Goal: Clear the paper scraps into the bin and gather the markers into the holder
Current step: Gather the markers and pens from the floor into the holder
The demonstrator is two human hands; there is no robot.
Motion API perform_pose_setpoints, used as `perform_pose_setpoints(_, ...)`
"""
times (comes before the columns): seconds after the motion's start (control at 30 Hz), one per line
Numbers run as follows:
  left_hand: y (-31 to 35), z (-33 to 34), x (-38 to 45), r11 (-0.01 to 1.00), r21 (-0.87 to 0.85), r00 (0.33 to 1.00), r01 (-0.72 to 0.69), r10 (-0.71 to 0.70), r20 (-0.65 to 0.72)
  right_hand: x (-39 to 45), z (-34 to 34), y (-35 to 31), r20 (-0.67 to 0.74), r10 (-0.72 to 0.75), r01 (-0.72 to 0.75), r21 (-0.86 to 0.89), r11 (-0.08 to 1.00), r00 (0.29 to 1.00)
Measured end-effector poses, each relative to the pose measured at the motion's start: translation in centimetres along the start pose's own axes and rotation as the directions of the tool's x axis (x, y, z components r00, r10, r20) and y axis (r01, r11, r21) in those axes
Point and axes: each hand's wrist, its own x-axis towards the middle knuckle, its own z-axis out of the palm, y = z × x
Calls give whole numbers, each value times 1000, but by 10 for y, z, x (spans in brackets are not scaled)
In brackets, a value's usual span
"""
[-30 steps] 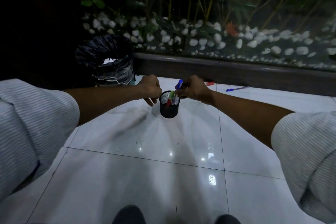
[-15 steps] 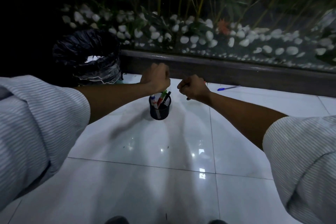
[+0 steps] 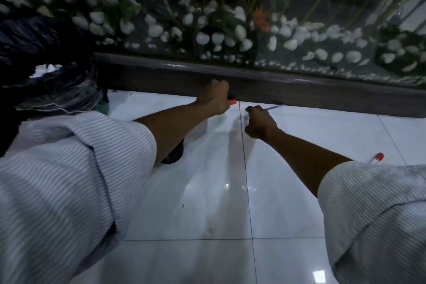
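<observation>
Markers lie on the floor (image 3: 207, 191) by the dark ledge (image 3: 299, 90): red marker (image 3: 232, 101) pinched in left hand (image 3: 214, 97), blue pen (image 3: 275, 107) touching curled right hand (image 3: 259, 120), grip unclear. Secure both, lift level, carry back to holder (image 3: 174, 154), half hidden under left forearm. Collect second red marker (image 3: 377, 157) afterwards.

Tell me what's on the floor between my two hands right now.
In the head view, only bare white tile with a grout line separates the left hand, at a red marker, from the right hand, at a blue pen.

The dark ledge (image 3: 288, 90) walled off the far side — the bin (image 3: 46, 69) blocked the left. Open tile (image 3: 311, 127) lay rightward.
</observation>
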Motion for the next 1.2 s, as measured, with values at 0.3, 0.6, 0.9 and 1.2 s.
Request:
perform_pose_setpoints(0.3,-30,49,28,983,183,996,25,-40,78,28,8,43,-22,-56,51,-190,980,998)
perform_pose_setpoints(0.6,-27,65,16,984,74,970,163,-173,170,13,9,30,-88,-139,113,-248,962,986)
perform_pose_setpoints(0.9,-25,-7,-16,908,-324,958,267,-213,194,-1,-37,-29,-98,-27,39,122,992,995)
perform_pose_setpoints(1.2,-63,-110,-105,928,-354,993,119,-121,16,-41,-67,-135,51,-52,-20,874,486,997)
